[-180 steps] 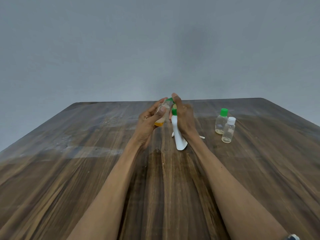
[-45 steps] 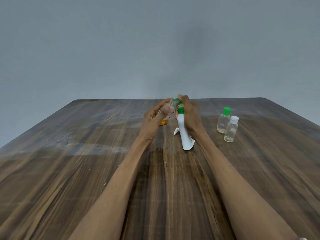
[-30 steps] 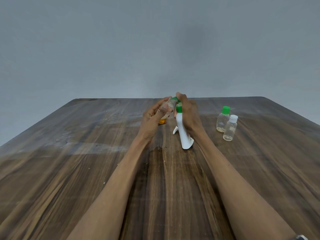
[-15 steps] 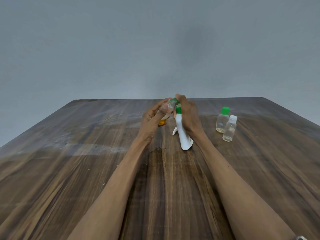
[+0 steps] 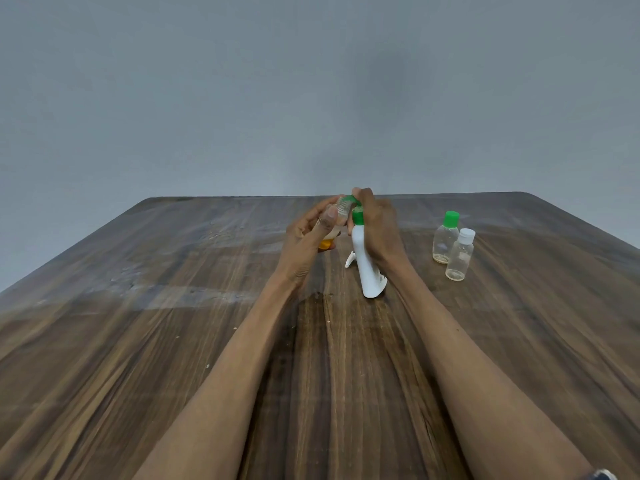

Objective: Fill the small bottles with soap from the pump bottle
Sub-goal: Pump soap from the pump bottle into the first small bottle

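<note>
A white pump bottle (image 5: 366, 268) with a green pump head stands tilted on the wooden table (image 5: 173, 323). My right hand (image 5: 379, 230) wraps its upper part, fingers over the pump head. My left hand (image 5: 306, 239) holds a small clear bottle (image 5: 337, 220) tilted, with its mouth up against the green nozzle. Some orange soap sits in the small bottle's bottom. To the right stand two small capped bottles: one with a green cap (image 5: 446, 237) and one with a white cap (image 5: 460, 255).
A small white object (image 5: 349, 260) lies on the table just behind the pump bottle. The table's far edge runs close behind my hands, with a plain grey wall beyond.
Over the last seconds my hands and both bottles have stayed in nearly the same pose. The pump bottle's base has shifted slightly to the right since the oldest frame.
</note>
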